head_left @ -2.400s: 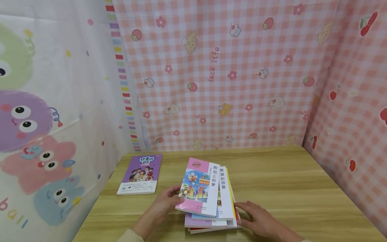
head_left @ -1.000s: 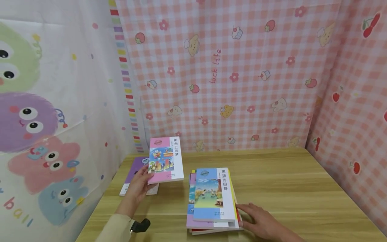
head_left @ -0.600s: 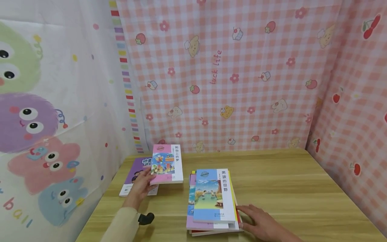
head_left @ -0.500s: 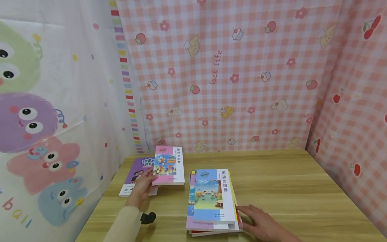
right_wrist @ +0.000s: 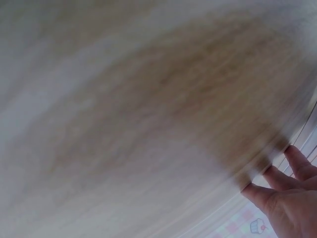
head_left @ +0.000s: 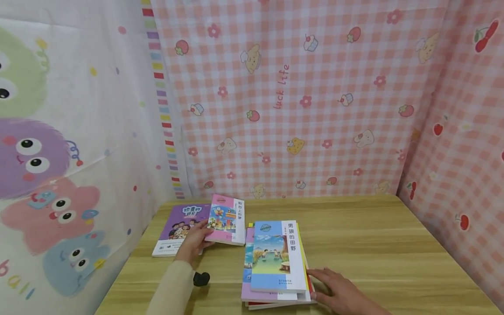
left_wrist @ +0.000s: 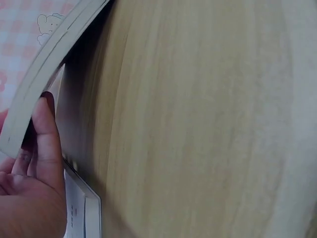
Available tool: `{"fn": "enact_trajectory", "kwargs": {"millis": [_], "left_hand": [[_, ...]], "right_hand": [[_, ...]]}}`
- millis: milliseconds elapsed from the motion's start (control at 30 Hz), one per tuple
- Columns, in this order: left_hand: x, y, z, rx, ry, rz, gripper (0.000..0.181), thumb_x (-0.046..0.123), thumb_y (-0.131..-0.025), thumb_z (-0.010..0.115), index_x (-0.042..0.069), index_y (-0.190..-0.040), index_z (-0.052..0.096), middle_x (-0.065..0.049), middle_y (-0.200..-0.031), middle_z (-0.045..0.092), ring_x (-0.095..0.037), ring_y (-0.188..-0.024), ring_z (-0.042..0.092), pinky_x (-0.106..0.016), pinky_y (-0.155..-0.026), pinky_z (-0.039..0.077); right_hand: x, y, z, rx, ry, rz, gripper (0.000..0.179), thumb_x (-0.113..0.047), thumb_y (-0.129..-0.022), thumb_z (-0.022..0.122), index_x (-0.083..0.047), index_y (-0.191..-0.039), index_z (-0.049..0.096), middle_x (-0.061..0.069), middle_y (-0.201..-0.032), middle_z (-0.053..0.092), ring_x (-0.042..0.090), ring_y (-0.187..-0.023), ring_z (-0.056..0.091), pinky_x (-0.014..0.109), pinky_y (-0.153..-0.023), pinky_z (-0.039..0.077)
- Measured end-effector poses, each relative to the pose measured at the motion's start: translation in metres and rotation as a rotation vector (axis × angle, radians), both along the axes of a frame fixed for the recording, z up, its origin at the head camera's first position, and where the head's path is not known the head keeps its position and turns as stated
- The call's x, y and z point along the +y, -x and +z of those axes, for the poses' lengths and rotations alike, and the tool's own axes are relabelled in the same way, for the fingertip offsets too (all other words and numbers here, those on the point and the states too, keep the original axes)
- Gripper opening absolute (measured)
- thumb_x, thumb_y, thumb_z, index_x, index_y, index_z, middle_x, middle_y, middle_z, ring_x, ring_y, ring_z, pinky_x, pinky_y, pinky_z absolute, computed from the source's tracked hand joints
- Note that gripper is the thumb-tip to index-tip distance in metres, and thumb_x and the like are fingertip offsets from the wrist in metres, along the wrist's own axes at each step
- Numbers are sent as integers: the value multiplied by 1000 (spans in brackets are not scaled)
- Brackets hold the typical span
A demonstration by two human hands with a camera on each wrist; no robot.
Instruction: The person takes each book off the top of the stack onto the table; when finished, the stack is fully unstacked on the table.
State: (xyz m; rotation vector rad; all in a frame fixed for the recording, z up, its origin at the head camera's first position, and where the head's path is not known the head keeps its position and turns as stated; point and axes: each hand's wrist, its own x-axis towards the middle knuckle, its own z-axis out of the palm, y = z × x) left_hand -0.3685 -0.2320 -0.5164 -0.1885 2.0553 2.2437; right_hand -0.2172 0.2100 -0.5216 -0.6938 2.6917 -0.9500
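Observation:
A pink-and-white paperback book [head_left: 226,223] is gripped at its left lower edge by my left hand [head_left: 194,241], thumb on the cover and fingers beneath. It is tilted off the table in the left wrist view, where the hand [left_wrist: 34,168] supports its underside. To its left lies a purple book [head_left: 179,227], partly hidden behind that hand. A pile of several books stands nearer me, topped by a blue-and-white book [head_left: 271,258]. My right hand [head_left: 336,288] touches the pile's right edge with extended fingers; its fingertips [right_wrist: 267,169] meet the page edges in the right wrist view.
The wooden table [head_left: 366,240] stretches beyond and to the right of the pile. A pink checked cloth [head_left: 307,122] hangs behind, a white cartoon cloth [head_left: 110,131] at left. A small black piece [head_left: 201,279] sits at my left cuff.
My left hand took the pink book off the pile, carried it left over the purple book, then shifted it back right and lower. My right hand stayed at the pile's edge.

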Motion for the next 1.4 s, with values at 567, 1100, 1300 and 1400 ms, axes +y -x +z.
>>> {"fn": "enact_trajectory", "kwargs": {"millis": [567,1100,1300,1400], "left_hand": [[6,2,5,-6,181,-1,52,4,-98,53,-15,-143,36,-34,-131,51,-24,-94,64,-43,-86,55],[2,-1,12,23,257,13,64,2,-98,54,-12,-151,21,-34,-154,24,-45,-143,23,-52,-117,19],[0,1,20,41,243,0,64,4,-100,51,-12,-152,17,-37,-153,22,-49,-141,22,-60,-115,20],[-1,2,23,31,208,-20,66,5,-100,51,-10,-153,15,-36,-153,22,-50,-141,23,-62,-113,22]], "right_hand": [[0,-2,2,-31,11,-17,62,-52,-94,61,-17,-144,52,22,-139,52,55,-130,40,77,-98,28],[-2,-3,2,22,7,-5,63,-55,-94,59,-17,-144,52,15,-141,54,56,-131,38,76,-95,32],[-2,-3,1,45,7,2,63,-53,-95,59,-14,-143,52,17,-140,53,56,-129,40,76,-93,35],[-2,-4,0,59,2,-3,62,-53,-95,60,-14,-143,53,18,-140,53,57,-128,40,75,-93,35]]}}
